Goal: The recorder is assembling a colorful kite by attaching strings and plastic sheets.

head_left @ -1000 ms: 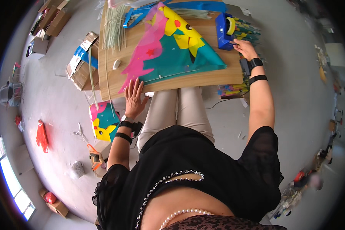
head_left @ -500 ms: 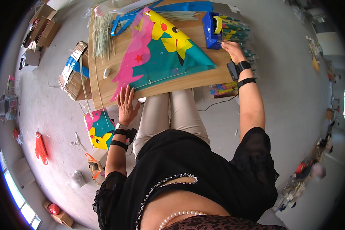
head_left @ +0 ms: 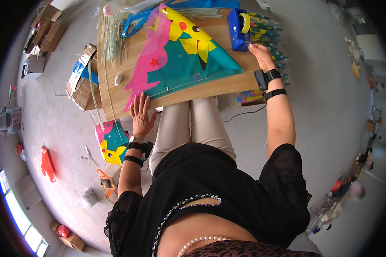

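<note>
A thin kite sail point(head_left: 186, 66), pink, teal and yellow with a cartoon face, lies folded into a triangle on the wooden table. A thin pale rod point(head_left: 182, 85) runs along its near edge, with a small white fitting on it. My left hand point(head_left: 140, 113) rests flat, fingers spread, on the sail's near left corner. At the table's right edge stands a blue tape dispenser point(head_left: 236, 32) with a yellow-rimmed tape roll point(head_left: 245, 23). My right hand point(head_left: 261, 55) pinches at its front end, where the tape comes out; the tape's end is barely visible between the fingertips.
Thin pale sticks point(head_left: 112, 38) and blue strips point(head_left: 135, 26) lie at the table's far side. A small white object point(head_left: 118, 79) sits near the left edge. Bundles of colourful packed pieces point(head_left: 266, 32) stand right of the table. A cardboard bundle point(head_left: 83, 81) stands at left.
The view has shifted slightly. My right hand has moved a little closer against the dispenser's front end. My left hand stays on the sail's corner.
</note>
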`<state>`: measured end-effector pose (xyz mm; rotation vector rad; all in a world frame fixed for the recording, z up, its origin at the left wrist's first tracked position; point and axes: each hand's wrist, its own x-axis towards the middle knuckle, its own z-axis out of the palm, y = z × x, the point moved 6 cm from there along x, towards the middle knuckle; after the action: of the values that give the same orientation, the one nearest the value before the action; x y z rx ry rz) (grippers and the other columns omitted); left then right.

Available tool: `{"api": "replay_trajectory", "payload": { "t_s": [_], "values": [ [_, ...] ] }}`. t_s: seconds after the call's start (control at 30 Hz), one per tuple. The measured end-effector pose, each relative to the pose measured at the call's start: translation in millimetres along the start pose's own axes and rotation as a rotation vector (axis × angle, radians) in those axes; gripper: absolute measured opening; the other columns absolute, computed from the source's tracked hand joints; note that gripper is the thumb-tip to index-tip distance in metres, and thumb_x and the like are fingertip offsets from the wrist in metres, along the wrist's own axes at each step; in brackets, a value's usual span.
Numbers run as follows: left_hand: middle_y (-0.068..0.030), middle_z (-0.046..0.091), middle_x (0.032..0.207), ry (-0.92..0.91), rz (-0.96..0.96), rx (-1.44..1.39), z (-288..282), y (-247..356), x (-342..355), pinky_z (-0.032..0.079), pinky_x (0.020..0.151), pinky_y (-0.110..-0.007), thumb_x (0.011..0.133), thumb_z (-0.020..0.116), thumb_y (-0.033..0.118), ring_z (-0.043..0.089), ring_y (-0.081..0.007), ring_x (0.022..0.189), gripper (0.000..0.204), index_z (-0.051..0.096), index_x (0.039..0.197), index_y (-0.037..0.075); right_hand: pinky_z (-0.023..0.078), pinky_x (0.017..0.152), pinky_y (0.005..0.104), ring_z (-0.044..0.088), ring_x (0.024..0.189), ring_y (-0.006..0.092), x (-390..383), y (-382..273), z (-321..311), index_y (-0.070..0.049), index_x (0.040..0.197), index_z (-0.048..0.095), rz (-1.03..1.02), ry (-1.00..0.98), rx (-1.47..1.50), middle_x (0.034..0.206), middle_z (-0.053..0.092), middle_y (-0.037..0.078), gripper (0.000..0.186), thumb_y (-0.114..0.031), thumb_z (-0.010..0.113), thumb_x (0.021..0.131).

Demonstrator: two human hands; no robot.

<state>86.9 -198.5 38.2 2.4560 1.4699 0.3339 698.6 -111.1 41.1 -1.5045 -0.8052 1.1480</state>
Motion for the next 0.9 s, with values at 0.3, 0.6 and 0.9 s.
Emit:
{"api": "replay_trajectory", "payload": {
  "t_s": [0.3, 0.6, 0.9],
  "values": [
    [-0.0113, 0.027, 0.179, 0.005, 0.0, -0.004, 2, 2, 5, 0.012, 0.134, -0.056, 0.089, 0.08, 0.025, 0.017, -0.0374, 0.167, 0.09, 0.038, 0.168, 0.014, 0.053, 0.09, 0.029, 0.067, 0.094, 0.0107, 4, 7, -2, -0.002, 0.106, 0.076, -0.035, 0.108, -0.114, 0.1, 0.074, 0.0, 0.017, -0.018, 0.079, 0.102],
    [-0.0119, 0.027, 0.179, -0.013, -0.028, -0.006, 1, 3, 3, 0.012, 0.133, -0.058, 0.088, 0.078, 0.024, 0.017, -0.0386, 0.167, 0.09, 0.037, 0.168, 0.012, 0.056, 0.079, 0.039, 0.07, 0.082, 0.0191, -14, 13, 17, 0.0, 0.1, 0.075, -0.33, 0.633, -0.47, 0.093, 0.079, 0.01, 0.024, -0.023, 0.081, 0.097],
    [-0.0125, 0.028, 0.179, 0.037, 0.002, -0.036, -6, 6, 0, 0.013, 0.134, -0.057, 0.088, 0.078, 0.021, 0.018, -0.0377, 0.167, 0.086, 0.04, 0.165, 0.011, 0.057, 0.076, 0.0288, 0.067, 0.085, 0.0111, -26, 78, -14, -0.004, 0.099, 0.074, 0.116, 0.471, 0.082, 0.091, 0.069, -0.002, 0.014, -0.018, 0.076, 0.101]
  ]
}}
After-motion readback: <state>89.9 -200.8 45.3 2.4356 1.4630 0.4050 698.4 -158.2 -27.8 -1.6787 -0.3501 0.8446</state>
